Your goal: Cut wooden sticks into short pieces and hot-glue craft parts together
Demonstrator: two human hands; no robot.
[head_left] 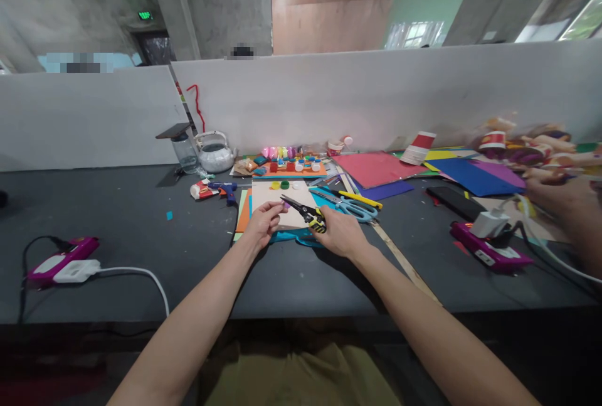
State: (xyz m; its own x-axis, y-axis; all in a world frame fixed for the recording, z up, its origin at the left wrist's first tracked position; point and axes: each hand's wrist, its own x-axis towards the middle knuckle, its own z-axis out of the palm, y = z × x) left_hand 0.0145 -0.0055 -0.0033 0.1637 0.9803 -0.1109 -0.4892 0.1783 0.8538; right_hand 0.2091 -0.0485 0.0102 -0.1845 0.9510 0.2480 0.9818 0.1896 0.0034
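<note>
Forearms: closest of all, two bare forearms [423,324] reach in over the near edge of the worktop [301,290], towards the cream card [263,202].
Left hand: the person's left hand [266,224] is at the card's near left part, its fingers pinching a small purple piece [286,206].
Right hand: the right hand [342,230] is just right of the card, its fingers wrapped around the handles of the black-and-yellow scissors [304,211].
Purple piece: above the card, right by the blades; from here I can't tell whether they touch it.
Progress: I'd judge the trimming to be under way, since the piece sits in the pinch and isn't laid down. A yellow lid [275,186] and a green lid [285,185] are already set at the card's far edge. How much cutting is left, I can't tell.
Scissors: over the card's near right part, long axis slanting across it; tips point away and leftward, towards the pinched piece, handles back towards the right palm.
Blue scissors: the larger blue scissors [358,208] lie right of the card, unheld.
Glue gun: the blue glue gun [223,189] lies left of the card.
</note>
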